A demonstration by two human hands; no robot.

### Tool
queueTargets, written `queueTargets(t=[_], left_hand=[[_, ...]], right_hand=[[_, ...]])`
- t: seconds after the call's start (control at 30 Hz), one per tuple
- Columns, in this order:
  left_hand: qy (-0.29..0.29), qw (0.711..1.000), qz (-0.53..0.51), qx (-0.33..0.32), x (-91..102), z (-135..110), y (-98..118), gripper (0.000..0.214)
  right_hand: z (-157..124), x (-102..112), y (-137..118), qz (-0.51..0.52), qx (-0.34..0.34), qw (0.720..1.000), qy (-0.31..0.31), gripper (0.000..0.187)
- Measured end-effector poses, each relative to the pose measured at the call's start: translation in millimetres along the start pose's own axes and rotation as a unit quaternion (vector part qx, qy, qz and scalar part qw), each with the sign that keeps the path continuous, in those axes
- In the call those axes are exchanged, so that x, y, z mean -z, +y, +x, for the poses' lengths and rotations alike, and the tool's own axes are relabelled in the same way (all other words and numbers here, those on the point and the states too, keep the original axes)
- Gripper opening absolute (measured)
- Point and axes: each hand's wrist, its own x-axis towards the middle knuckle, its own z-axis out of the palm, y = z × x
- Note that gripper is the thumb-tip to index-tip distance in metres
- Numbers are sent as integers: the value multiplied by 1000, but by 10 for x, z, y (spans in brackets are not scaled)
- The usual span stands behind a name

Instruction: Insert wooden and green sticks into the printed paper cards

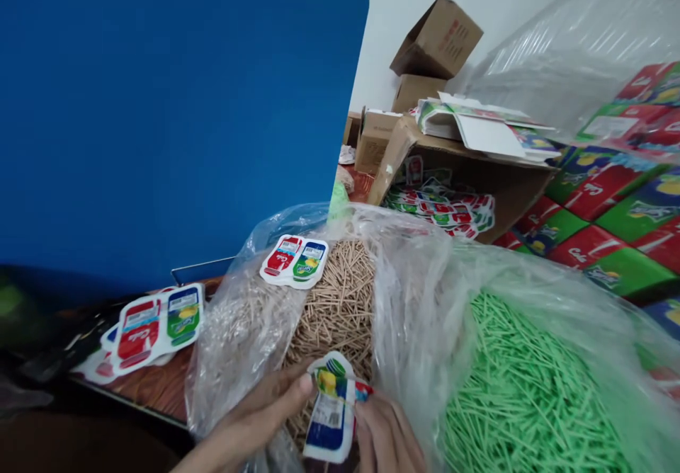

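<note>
Low in the view, a printed card (333,413) with a green and blue drink design is held over an open bag. My left hand (273,402) grips its left edge, thumb on top. My right hand (387,427) is closed on its right side, where a bit of red print shows; the card looks bent there. Beneath lie many thin brown sticks (340,289) in a clear plastic bag (239,331). Another red-and-green card (295,261) rests on the bag's far side. Some right fingers are cut off by the lower edge.
At left, more cards (159,324) lie stacked on the wooden table (164,391) beside a blue panel (175,105). Green sticks (531,395) fill a bag at right. Behind are a carton (396,158) of cards, brown boxes (443,37) and stacked drink-print boxes (595,190).
</note>
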Motion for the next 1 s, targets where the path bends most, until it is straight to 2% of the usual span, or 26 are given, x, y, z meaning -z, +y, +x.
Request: queueTargets(t=[0.07, 0.1, 0.2, 0.3, 0.37, 0.43, 0.47, 0.5, 0.57, 0.6, 0.67, 0.77, 0.83, 0.93, 1.0], left_hand=[[-51, 999, 10, -8, -6, -55, -115, 39], [-52, 998, 12, -13, -18, -63, -148, 36], [21, 999, -9, -23, -54, -46, -176, 32], [97, 995, -11, -24, -48, -21, -184, 30], [104, 994, -21, -29, -20, -18, -208, 31], [87, 995, -42, -23, 9, -30, -246, 35], [76, 996, -45, -16, 20, -42, -265, 36], [63, 997, -39, -15, 26, -56, -283, 35], [34, 998, -7, -44, 26, -88, -313, 31], [21, 998, 7, -56, 24, -105, -326, 28], [6, 999, -14, -33, 21, -137, -351, 26], [12, 990, -137, 32, 26, -179, -392, 32], [17, 981, -192, 36, 27, -203, -411, 38], [29, 978, -204, 35, 12, -245, -406, 43], [51, 980, -190, 24, 5, -287, -389, 38]], right_hand=[[69, -19, -65, 8, 16, 1000, -9, 16], [102, -25, -98, 16, 23, 1000, -10, 16], [171, -35, -181, 81, 19, 996, -22, 17], [170, -30, -221, 209, 0, 976, -54, 17], [139, -24, -219, 253, -64, 965, -36, 15], [117, -24, -206, 249, -185, 951, -2, 14], [119, -27, -201, 250, -247, 936, -1, 21], [131, -34, -201, 266, -292, 918, -22, 32], [182, -52, -215, 322, -326, 882, -109, 45], [213, -61, -228, 346, -324, 867, -151, 45], [267, -77, -260, 359, -321, 853, -201, 41], [274, -101, -300, 333, -340, 856, -205, 39], [225, -123, -318, 315, -354, 859, -192, 40], [134, -158, -325, 265, -345, 890, -139, 40], [105, -167, -298, 222, -311, 919, -102, 37]])
